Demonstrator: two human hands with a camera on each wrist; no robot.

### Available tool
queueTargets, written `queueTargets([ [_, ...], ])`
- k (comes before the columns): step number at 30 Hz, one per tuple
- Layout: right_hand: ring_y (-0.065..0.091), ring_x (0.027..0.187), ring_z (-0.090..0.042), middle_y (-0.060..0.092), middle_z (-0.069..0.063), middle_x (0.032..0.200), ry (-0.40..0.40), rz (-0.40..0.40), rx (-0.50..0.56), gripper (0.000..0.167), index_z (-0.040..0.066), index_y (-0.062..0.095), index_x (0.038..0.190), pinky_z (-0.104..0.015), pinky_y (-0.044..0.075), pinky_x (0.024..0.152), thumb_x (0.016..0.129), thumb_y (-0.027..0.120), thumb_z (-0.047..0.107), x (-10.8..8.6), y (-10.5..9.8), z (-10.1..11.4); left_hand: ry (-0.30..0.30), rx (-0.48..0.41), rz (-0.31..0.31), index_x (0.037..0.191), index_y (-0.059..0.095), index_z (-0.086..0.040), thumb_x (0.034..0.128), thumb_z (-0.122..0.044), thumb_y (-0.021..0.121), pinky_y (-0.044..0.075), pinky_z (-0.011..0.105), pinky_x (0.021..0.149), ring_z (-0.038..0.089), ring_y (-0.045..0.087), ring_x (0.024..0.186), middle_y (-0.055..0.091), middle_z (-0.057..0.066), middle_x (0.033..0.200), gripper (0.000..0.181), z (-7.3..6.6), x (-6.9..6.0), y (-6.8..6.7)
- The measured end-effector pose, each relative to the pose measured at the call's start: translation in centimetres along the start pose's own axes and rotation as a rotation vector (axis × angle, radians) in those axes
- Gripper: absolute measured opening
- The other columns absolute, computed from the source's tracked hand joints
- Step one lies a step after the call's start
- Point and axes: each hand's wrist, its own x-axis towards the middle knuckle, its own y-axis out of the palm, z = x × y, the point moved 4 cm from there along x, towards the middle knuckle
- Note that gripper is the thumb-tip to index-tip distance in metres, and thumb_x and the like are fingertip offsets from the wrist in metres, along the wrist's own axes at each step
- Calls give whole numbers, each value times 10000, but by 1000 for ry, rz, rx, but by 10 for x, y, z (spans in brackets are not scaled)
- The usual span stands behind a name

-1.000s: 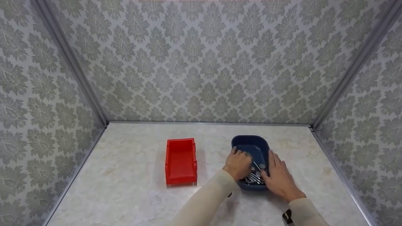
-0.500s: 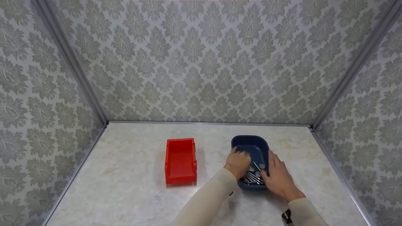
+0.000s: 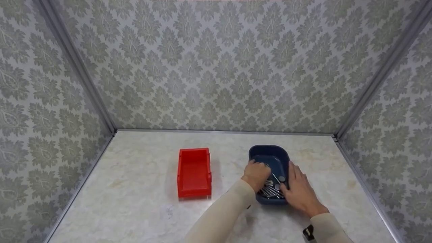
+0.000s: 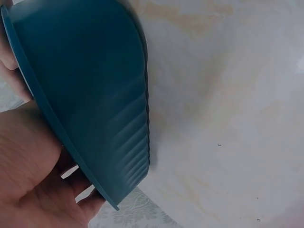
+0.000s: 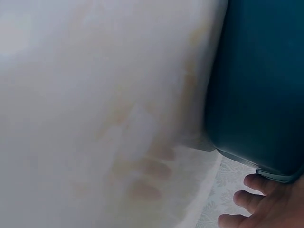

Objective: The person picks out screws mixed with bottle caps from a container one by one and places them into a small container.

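A dark blue bin (image 3: 270,201) stands right of centre on the table. In its near half lie several slim shiny metal rods (image 3: 272,192), like nails or screws, beside a few pale round discs (image 3: 281,178). My left hand (image 3: 256,175) reaches over the left rim with curled fingers; its fingertips, and anything between them, are hidden in the head view. Along the bin's right wall my right hand (image 3: 300,190) holds on, the thumb over the rim and the fingers outside. In the right wrist view the fingers (image 5: 249,202) extend past the bin's corner.
A red open-fronted bin (image 3: 194,173) stands left of the blue one, with a strip of pale marbled table (image 3: 229,162) between them. Patterned wall panels (image 3: 216,67) enclose the table at the back and both sides.
My left hand shifts slightly inside the blue bin, and some rods near it lie a little differently. The right hand and both bins stay put.
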Motion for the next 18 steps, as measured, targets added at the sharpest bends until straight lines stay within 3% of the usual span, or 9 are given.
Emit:
queueTargets([
  [6, 218, 1752, -611, 166, -385, 1890, -1, 12, 19, 953, -82, 46, 1829, -769, 206, 1421, 1167, 625, 285, 0, 2, -2, 9, 15, 20, 1403, 837, -301, 1150, -208, 725, 583, 355, 1199, 114, 800, 1254, 844, -83, 1362, 292, -2, -2, -3],
  [10, 196, 1759, -615, 150, -393, 1892, -3, 21, 24, 956, -84, 36, 1828, -780, 192, 1421, 1171, 622, 289, 1, 2, -1, 20, 15, 55, 1435, 821, -303, 1174, -220, 697, 588, 365, 1202, 124, 781, 1297, 828, -85, 1398, 300, -3, -1, -2],
  [18, 156, 1770, -613, 125, -398, 1895, 14, 32, 17, 941, -88, 31, 1826, -771, 171, 1431, 1177, 605, 280, 0, 1, -2, 38, 0, 11, 1375, 852, -303, 1159, -243, 732, 607, 368, 1186, 128, 789, 1274, 836, -89, 1353, 254, -4, -5, -5],
])
